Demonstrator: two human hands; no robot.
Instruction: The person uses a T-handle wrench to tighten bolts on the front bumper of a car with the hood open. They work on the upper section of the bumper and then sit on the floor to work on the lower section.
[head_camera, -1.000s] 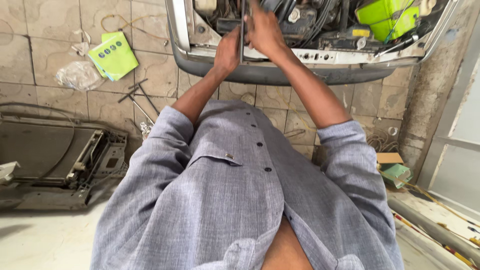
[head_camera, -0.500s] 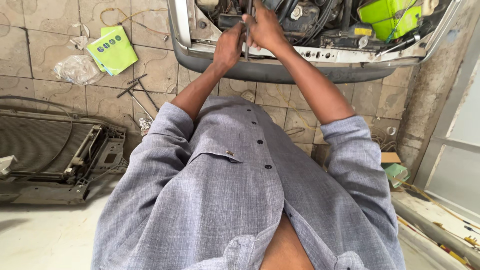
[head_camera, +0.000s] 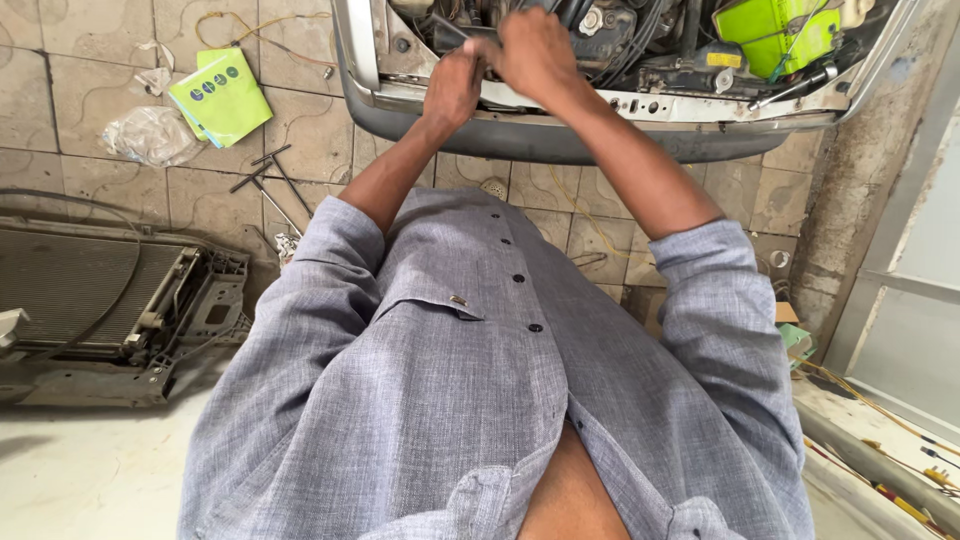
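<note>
Both my arms reach forward into the open front of a car (head_camera: 600, 130), over its grey bumper. My left hand (head_camera: 452, 88) and my right hand (head_camera: 538, 52) are closed side by side on a thin dark metal tool (head_camera: 455, 32) that angles into the engine bay. The tool's far end is hidden among hoses and parts. A bright green container (head_camera: 775, 30) sits in the bay to the right of my hands. My grey shirt fills the lower half of the view.
A removed radiator assembly (head_camera: 100, 310) lies on the floor at left. Long metal wrenches (head_camera: 265, 185), a green booklet (head_camera: 222, 95) and a crumpled plastic bag (head_camera: 150, 135) lie on the tiles. A wall and door frame (head_camera: 900, 250) stand at right.
My hands stay together on the tool at the engine bay, with only small shifts; the view has tilted slightly, so they sit a little nearer the top edge.
</note>
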